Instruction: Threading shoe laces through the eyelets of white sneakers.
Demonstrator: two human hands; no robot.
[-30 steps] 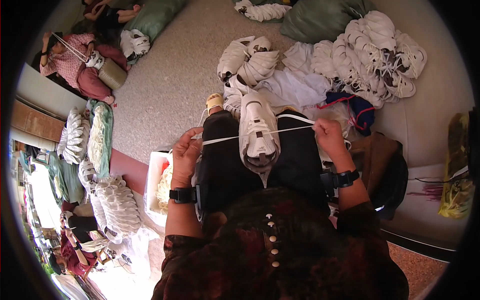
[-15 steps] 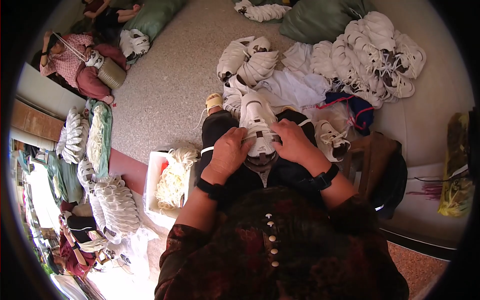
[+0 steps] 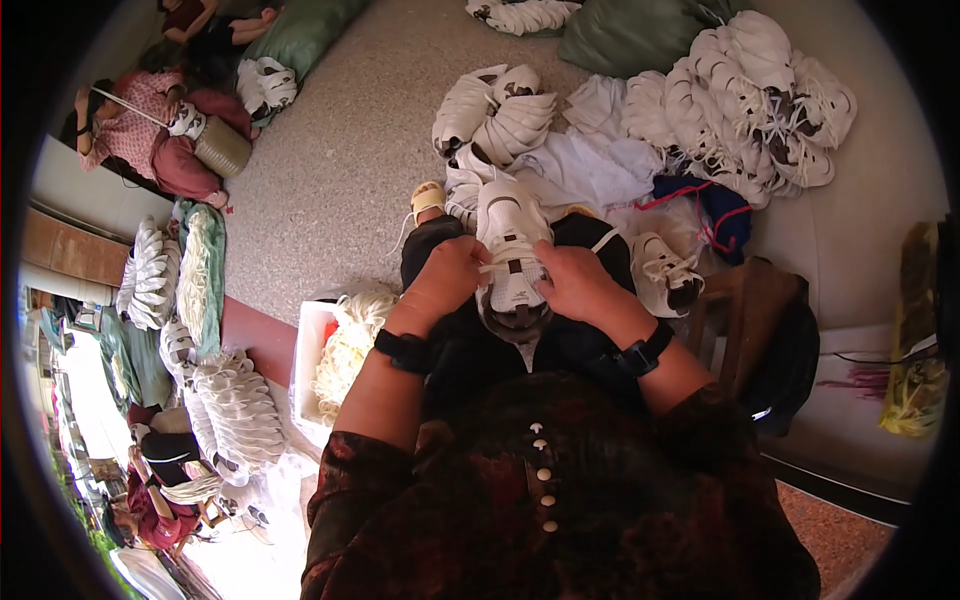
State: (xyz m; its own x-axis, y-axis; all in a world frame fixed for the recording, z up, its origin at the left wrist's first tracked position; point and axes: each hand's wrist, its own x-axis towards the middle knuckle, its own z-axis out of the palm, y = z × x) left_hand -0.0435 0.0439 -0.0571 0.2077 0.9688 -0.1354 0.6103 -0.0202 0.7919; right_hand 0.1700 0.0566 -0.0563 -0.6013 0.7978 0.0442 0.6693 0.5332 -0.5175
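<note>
Left of the sneaker upper (image 3: 512, 218), left hand (image 3: 448, 277) pinches shoelace (image 3: 486, 268); right of it, right hand (image 3: 583, 284), grip unclear; uneven pulling might skew the shoelace

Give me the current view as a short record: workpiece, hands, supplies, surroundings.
Workpiece: white mesh shoe upper with dark-brown trim, between black fabric trouser legs
Left hand: fingertips at its left edge; hold unclear
Right hand: fingers touching its right side
Supplies: cream laces in open white box, person's left
Surroundings: heaped white shoe uppers ahead-right; bulging dark-green sack beside them
</note>
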